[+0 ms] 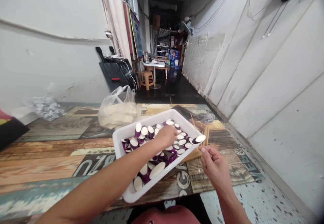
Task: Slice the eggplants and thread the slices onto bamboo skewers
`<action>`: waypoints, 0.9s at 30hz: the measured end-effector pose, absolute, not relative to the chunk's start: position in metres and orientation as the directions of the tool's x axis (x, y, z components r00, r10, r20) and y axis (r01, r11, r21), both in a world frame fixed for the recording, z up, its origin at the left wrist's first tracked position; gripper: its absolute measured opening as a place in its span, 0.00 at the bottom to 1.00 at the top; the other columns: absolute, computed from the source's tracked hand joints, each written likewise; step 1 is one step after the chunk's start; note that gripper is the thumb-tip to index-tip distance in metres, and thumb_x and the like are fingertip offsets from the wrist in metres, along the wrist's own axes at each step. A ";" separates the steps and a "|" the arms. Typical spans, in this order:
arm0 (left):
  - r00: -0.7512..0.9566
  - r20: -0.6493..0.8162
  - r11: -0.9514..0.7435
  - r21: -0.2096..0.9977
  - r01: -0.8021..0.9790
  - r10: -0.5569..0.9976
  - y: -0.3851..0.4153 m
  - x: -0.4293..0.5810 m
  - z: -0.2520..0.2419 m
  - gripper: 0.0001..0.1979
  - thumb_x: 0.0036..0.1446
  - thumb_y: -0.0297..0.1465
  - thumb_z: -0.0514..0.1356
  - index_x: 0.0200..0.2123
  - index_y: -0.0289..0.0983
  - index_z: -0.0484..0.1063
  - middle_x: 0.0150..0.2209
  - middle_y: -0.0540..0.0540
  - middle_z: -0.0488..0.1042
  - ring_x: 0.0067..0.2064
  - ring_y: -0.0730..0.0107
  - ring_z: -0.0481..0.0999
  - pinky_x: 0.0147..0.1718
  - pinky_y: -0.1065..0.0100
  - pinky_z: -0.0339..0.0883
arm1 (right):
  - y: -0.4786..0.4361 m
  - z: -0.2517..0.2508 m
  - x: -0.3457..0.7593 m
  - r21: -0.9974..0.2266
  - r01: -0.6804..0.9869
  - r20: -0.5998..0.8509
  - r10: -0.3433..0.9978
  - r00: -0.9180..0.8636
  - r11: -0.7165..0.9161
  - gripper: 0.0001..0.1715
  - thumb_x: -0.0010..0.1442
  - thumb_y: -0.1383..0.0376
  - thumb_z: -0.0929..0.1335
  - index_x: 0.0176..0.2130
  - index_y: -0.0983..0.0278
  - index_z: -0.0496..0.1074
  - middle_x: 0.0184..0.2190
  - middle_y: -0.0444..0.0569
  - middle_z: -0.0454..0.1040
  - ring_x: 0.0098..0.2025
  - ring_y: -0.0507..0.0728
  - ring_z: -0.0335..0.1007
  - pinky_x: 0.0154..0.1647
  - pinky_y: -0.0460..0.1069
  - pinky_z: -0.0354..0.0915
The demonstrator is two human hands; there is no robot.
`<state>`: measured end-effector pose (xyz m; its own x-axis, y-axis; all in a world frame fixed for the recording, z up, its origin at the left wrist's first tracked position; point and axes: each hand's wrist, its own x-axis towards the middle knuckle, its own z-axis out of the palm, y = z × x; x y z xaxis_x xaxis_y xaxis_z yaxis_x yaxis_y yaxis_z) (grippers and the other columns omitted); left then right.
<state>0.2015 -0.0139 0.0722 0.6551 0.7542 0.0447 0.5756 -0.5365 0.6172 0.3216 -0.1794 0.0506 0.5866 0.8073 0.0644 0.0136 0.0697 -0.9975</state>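
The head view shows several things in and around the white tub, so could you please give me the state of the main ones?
White tub: upright, open, holding eggplant pieces
Eggplant pieces: cut, pale flesh showing
Skewer: in the right hand, apparently with one piece on it
Left hand: among the pieces, grip unclear
Plastic bag: filled, whether tied unclear
Stool: upright

Pale walls [255,58] flank a dark, glossy floor [174,89] bearing a stool [147,79] and table [157,64].
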 end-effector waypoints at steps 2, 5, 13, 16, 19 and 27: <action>0.673 -0.029 -0.580 0.480 0.658 0.739 -0.012 0.202 0.063 0.03 0.42 0.28 0.63 0.24 0.34 0.76 0.31 0.37 0.75 0.39 0.52 0.72 0.39 0.60 0.62 | -0.185 0.047 0.323 -0.997 -0.058 0.011 0.833 0.553 0.052 0.19 0.53 0.54 0.67 0.37 0.67 0.69 0.14 0.35 0.52 0.16 0.45 0.43 0.14 0.41 0.41; 0.689 -0.079 -0.604 0.419 0.678 0.720 -0.014 0.204 0.052 0.04 0.36 0.26 0.65 0.17 0.35 0.71 0.27 0.37 0.74 0.39 0.51 0.72 0.38 0.61 0.62 | -0.191 0.042 0.324 -0.995 -0.092 -0.022 0.844 0.536 0.032 0.19 0.54 0.54 0.67 0.38 0.68 0.69 0.14 0.35 0.52 0.16 0.45 0.42 0.15 0.41 0.40; 0.748 -0.069 -0.495 0.708 0.503 0.660 -0.014 0.206 0.061 0.07 0.46 0.34 0.61 0.21 0.37 0.71 0.21 0.47 0.71 0.25 0.68 0.70 0.27 0.70 0.60 | -0.208 0.039 0.326 -0.997 -0.071 -0.039 0.891 0.453 -0.007 0.18 0.56 0.55 0.66 0.39 0.68 0.68 0.15 0.36 0.51 0.18 0.45 0.43 0.16 0.42 0.39; 0.703 -0.158 -0.124 0.935 0.333 0.693 -0.010 0.207 0.071 0.10 0.52 0.35 0.57 0.30 0.34 0.73 0.25 0.46 0.73 0.19 0.77 0.64 0.20 0.73 0.57 | -0.216 0.042 0.324 -0.998 -0.051 -0.063 0.904 0.423 -0.046 0.19 0.55 0.54 0.66 0.38 0.68 0.68 0.16 0.36 0.51 0.18 0.46 0.43 0.16 0.43 0.39; 0.733 -0.274 0.257 0.956 0.139 0.622 -0.007 0.204 0.079 0.08 0.50 0.28 0.60 0.35 0.31 0.72 0.30 0.43 0.74 0.24 0.79 0.68 0.24 0.75 0.62 | -0.220 0.047 0.321 -0.996 -0.026 -0.088 0.915 0.393 -0.084 0.20 0.55 0.53 0.66 0.38 0.67 0.68 0.16 0.36 0.49 0.18 0.46 0.42 0.16 0.43 0.39; 0.748 -0.331 0.464 0.885 0.035 0.576 -0.003 0.198 0.083 0.08 0.47 0.28 0.64 0.31 0.30 0.70 0.33 0.38 0.75 0.34 0.69 0.76 0.35 0.70 0.68 | -0.221 0.043 0.319 -0.994 0.012 -0.096 0.921 0.378 -0.108 0.19 0.54 0.52 0.66 0.34 0.65 0.69 0.16 0.36 0.48 0.18 0.47 0.42 0.17 0.43 0.39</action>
